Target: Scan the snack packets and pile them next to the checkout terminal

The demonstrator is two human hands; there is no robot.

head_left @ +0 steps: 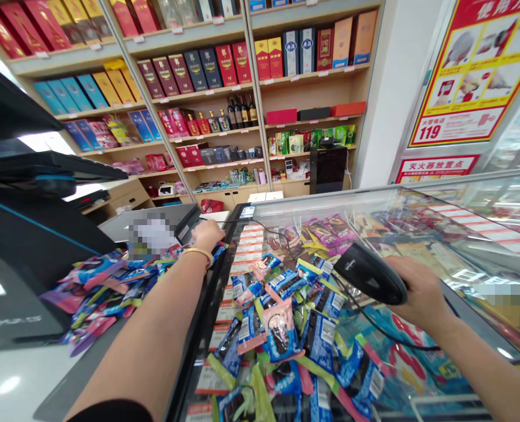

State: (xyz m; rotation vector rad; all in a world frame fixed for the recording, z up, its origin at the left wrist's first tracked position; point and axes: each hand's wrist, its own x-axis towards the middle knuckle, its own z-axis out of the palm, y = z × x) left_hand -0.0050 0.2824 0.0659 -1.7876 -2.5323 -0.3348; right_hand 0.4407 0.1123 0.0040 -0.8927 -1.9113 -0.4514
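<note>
My right hand [418, 287] is wrapped round a black handheld barcode scanner [369, 272], held above the glass top with its head pointing left. Beneath it, small blue snack packets [281, 328] with pink and green ends lie in a loose pile, several showing white barcodes. My left hand [207, 234] reaches forward over the dark edge between the two surfaces, its fingers curled and mostly hidden from me. Close below that hand is a blue packet [219, 252]; whether the fingers grip anything is hidden. Left of my forearm, more packets [105, 281] are heaped on the grey counter.
A glass-topped display case [330, 205] holds packaged goods and striped price labels. The scanner's black cable [387, 337] loops over the glass. A dark checkout machine [26, 258] stands at left. Shelves [207, 94] of boxes and bottles line the back wall.
</note>
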